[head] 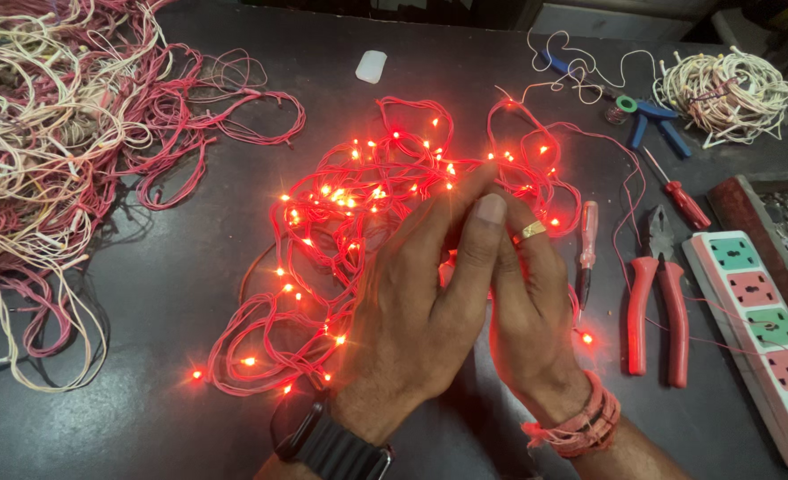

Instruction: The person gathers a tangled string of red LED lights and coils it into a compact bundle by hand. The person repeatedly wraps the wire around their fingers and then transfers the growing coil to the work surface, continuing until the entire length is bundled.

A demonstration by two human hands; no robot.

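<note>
Two hands, left hand (420, 307) and right hand (527, 302), are pressing together, fingers extended, gripping nothing visible, over the glowing red light string (358, 204); red-handled pliers (659, 298) are lying at three o'clock.

This is a small electrical repair workshop. On the dark worktable (189, 284) lie red pliers (657, 307), two screwdrivers (676, 192), a wire stripper (652, 120), a power strip (763, 333) with coloured sockets, and big heaps of tangled wire (47, 133).
</note>
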